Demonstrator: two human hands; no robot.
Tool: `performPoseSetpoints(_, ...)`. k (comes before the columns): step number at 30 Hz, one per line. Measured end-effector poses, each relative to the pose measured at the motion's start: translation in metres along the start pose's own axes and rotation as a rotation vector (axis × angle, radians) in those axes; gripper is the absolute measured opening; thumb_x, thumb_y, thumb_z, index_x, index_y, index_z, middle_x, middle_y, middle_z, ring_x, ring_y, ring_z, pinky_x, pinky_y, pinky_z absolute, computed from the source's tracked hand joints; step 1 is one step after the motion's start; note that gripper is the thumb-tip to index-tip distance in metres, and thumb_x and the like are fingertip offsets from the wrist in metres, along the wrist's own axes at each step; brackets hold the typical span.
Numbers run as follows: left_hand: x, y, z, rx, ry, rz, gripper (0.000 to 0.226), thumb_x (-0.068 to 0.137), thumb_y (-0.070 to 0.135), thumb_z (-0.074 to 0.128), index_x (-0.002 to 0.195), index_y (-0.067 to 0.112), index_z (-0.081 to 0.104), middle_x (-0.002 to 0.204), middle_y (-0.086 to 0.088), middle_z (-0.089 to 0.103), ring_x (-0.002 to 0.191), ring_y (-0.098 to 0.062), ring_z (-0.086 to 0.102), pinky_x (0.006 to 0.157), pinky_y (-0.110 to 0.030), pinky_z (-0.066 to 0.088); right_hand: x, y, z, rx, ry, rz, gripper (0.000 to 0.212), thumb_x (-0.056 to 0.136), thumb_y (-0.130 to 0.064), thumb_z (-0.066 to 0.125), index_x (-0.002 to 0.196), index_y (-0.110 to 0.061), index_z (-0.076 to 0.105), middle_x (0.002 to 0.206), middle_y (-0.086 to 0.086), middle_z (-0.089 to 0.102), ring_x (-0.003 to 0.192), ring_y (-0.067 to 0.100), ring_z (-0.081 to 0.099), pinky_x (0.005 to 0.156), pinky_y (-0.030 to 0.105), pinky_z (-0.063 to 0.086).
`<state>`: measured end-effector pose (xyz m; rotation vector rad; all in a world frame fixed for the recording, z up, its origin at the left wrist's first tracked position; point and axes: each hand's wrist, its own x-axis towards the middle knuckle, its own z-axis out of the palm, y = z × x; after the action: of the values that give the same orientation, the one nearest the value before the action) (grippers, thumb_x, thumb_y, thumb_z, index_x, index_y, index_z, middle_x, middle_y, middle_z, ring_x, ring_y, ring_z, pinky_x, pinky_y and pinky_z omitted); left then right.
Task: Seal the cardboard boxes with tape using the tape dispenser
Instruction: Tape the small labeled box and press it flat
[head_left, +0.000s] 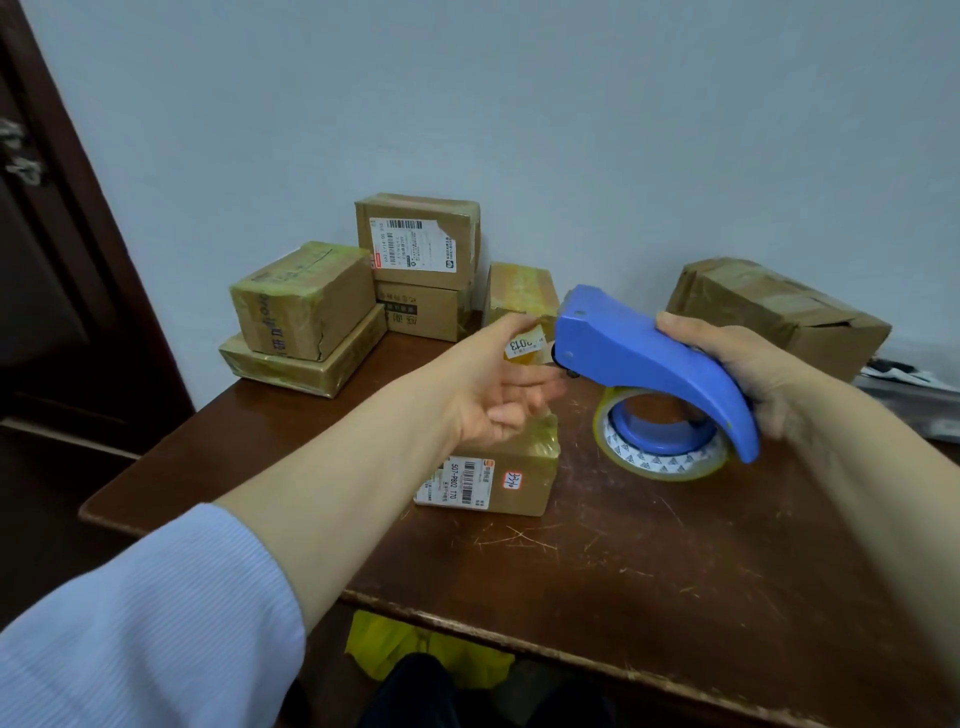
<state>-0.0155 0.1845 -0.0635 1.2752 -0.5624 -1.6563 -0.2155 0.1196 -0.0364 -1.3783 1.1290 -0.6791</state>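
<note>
My right hand grips the rear of the blue tape dispenser, held above the table with its mouth pointing left. A roll of yellowish clear tape sits in it. My left hand is palm-up at the dispenser's mouth, its fingers loosely extended toward the roller. I cannot tell whether they touch the tape end. Under that hand a small cardboard box with a shipping label lies on the brown table, its top glossy with tape.
Several taped boxes are stacked at the table's back left, against the wall and just behind my left hand. A larger crumpled box stands at the back right. A dark door is at the left.
</note>
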Motion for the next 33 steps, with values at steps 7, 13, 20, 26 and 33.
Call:
performPoseSetpoints(7, 0.000, -0.001, -0.015, 0.126, 0.278, 0.363, 0.013, 0.086, 0.010, 0.067, 0.076, 0.003, 0.064, 0.058, -0.005, 0.058, 0.039, -0.006, 0.034, 0.028, -0.014, 0.019, 0.004, -0.013, 0.014, -0.275, 0.017, -0.022, 0.058, 0.046, -0.053, 0.073, 0.081, -0.007, 0.069, 0.060, 0.004, 0.069, 0.047, 0.016, 0.062, 0.051, 0.025, 0.048)
performPoseSetpoints(13, -0.006, -0.003, -0.044, 0.389, 0.512, 0.508, 0.018, 0.086, 0.008, 0.067, 0.068, 0.008, 0.070, 0.056, -0.003, 0.065, 0.038, -0.005, 0.035, 0.037, -0.016, 0.024, 0.010, -0.023, 0.036, -0.417, -0.003, -0.079, 0.047, 0.064, -0.056, 0.074, 0.067, -0.010, 0.065, 0.049, -0.001, 0.064, 0.040, 0.011, 0.058, 0.046, 0.018, 0.045)
performPoseSetpoints(20, -0.005, -0.005, -0.062, 0.441, 0.595, 0.515, 0.024, 0.083, 0.020, 0.074, 0.061, 0.011, 0.067, 0.059, -0.002, 0.062, 0.048, -0.010, 0.039, 0.038, -0.014, 0.029, 0.014, -0.021, 0.037, -0.541, -0.016, -0.121, 0.049, 0.058, -0.057, 0.073, 0.058, -0.010, 0.059, 0.045, -0.002, 0.060, 0.038, 0.011, 0.055, 0.049, 0.024, 0.041)
performPoseSetpoints(26, -0.013, -0.009, -0.100, 0.440, 0.740, 0.491, 0.026, 0.085, 0.025, 0.072, 0.069, 0.005, 0.068, 0.076, -0.008, 0.059, 0.062, -0.014, 0.042, 0.051, -0.022, 0.034, 0.015, -0.024, 0.011, -0.710, 0.017, -0.106, 0.057, 0.051, -0.061, 0.072, 0.062, -0.006, 0.063, 0.051, 0.003, 0.063, 0.050, 0.020, 0.058, 0.053, 0.027, 0.043)
performPoseSetpoints(33, -0.003, -0.018, -0.103, 0.252, 0.724, 0.469, 0.014, 0.084, 0.014, 0.072, 0.078, 0.002, 0.068, 0.057, 0.000, 0.060, 0.046, -0.008, 0.034, 0.035, -0.015, 0.022, 0.024, -0.026, 0.022, -0.858, -0.001, -0.097, 0.066, 0.064, -0.063, 0.071, 0.079, 0.001, 0.071, 0.075, 0.013, 0.069, 0.060, 0.023, 0.061, 0.055, 0.027, 0.044)
